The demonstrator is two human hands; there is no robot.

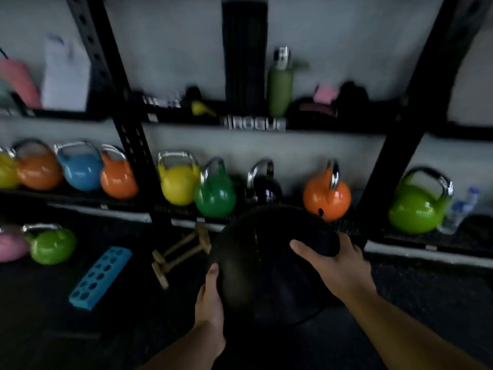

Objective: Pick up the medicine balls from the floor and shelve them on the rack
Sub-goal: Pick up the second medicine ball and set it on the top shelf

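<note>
A large black medicine ball [266, 260] is held off the dark floor in front of me, between both hands. My left hand [209, 297] presses against its lower left side with the thumb up along the ball. My right hand [338, 265] grips its upper right side, thumb across the top. The black rack [253, 124] stands right behind the ball, its lower shelf [293, 222] just past the ball's far edge. The picture is blurred by motion.
Several coloured kettlebells line the lower shelf, among them a green one [214, 196] and an orange one [326, 196] either side of the ball. A green bottle [280, 86] stands on the upper shelf. On the floor lie a blue foam block [100, 277], wooden parallettes [181, 252] and a green kettlebell [52, 245].
</note>
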